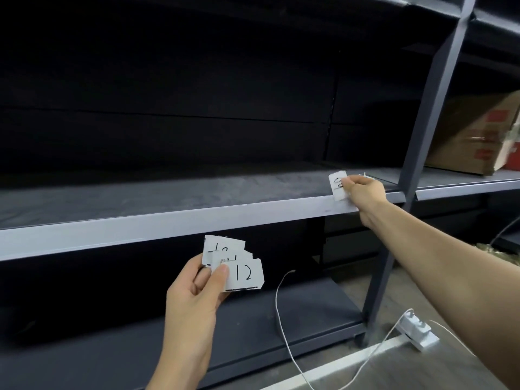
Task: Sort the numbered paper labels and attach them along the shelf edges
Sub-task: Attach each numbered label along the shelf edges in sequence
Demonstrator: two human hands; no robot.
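Observation:
My left hand (197, 291) grips a fanned stack of white paper labels (239, 266) below the shelf edge; the front one reads 12. My right hand (361, 192) reaches out to the right end of the grey shelf edge (168, 223) and pinches a single white label (337, 185) against it. That label carries a handwritten number partly hidden by my fingers. The label stands upright, its lower part over the edge strip.
A dark metal upright (422, 136) stands just right of my right hand. A cardboard box (475, 133) sits on the neighbouring shelf. A white power strip (416, 332) and white cables (284, 319) lie on the floor by the lower shelf (253, 333).

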